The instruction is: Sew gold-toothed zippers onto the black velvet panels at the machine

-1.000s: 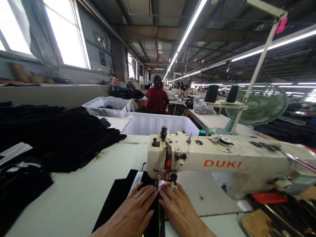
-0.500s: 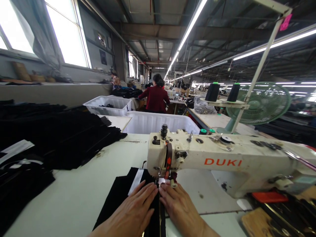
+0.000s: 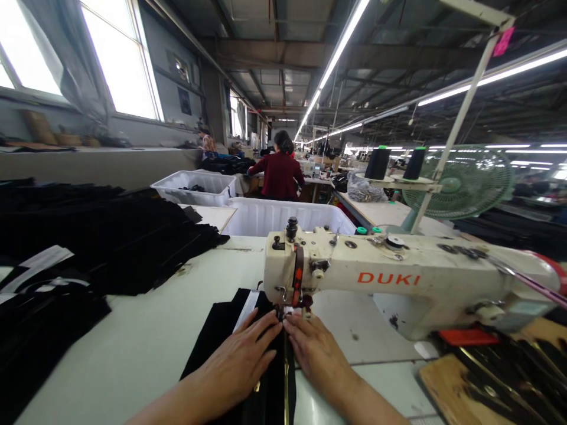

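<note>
Hands [image 3: 241,360] farther up black fabric [image 3: 217,333]

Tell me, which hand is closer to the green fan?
Right. The right hand lies below the sewing machine, on the green fan's side; the left hand lies farther left, on the black fabric.

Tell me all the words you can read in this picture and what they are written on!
"DUKI": orange letters on the arm of the cream-white metal sewing machine.
The small pink paper tag at the top of the white thread-stand pole: too small to tell whether anything is written on it.
Nothing else carries writing that can be read.
</note>
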`<state>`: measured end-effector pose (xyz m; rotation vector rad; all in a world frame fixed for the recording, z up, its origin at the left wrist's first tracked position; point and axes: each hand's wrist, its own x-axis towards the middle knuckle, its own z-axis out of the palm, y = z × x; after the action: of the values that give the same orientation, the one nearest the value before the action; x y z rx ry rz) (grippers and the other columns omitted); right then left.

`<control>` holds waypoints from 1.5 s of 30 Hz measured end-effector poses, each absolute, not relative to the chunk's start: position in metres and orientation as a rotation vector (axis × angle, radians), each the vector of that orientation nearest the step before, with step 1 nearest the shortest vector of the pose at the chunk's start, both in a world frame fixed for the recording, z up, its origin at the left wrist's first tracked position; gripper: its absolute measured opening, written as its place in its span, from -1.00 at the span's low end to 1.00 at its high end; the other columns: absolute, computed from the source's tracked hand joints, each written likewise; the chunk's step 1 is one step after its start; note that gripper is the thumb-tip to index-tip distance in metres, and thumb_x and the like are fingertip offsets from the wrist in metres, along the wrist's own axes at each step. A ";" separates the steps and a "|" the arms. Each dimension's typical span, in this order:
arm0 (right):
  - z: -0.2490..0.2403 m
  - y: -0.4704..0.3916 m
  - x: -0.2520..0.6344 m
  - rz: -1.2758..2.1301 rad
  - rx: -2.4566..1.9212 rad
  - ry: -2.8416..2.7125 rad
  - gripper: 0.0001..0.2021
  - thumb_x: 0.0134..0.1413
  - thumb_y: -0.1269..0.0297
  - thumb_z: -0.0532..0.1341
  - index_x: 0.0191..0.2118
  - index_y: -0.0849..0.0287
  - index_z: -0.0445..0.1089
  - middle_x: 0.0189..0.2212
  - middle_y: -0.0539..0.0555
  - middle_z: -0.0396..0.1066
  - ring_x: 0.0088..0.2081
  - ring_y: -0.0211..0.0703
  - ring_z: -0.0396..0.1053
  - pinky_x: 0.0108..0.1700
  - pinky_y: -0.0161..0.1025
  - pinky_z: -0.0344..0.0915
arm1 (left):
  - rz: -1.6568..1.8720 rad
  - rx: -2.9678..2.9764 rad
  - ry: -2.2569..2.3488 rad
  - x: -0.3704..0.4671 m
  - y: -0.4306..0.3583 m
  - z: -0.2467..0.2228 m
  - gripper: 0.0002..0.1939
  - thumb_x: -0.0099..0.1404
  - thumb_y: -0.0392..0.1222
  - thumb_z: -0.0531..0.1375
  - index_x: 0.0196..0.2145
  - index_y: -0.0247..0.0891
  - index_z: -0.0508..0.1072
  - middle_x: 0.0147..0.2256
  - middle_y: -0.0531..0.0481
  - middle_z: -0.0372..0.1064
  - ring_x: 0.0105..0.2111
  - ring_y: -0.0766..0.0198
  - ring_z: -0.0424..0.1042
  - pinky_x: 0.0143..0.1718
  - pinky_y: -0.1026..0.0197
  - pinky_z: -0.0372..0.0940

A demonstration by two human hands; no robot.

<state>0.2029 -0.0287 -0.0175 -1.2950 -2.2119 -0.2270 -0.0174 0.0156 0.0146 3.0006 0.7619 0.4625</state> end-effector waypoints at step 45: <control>-0.024 -0.168 0.155 -0.433 -1.109 -2.038 -0.74 0.39 0.50 -0.01 -0.14 0.34 0.44 -0.37 0.11 0.45 -0.30 -0.10 0.39 -0.13 -0.17 0.32 | 0.663 3.142 0.637 -0.047 -0.108 0.002 -0.07 0.08 -0.63 -0.06 0.41 -0.31 -0.11 0.27 -0.10 0.19 0.30 0.13 0.09 0.30 0.03 0.06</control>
<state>0.1553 -0.1676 -0.0238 -1.1085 -2.0376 -0.4326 -0.0469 -0.1081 0.0019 3.1416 0.6369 0.6631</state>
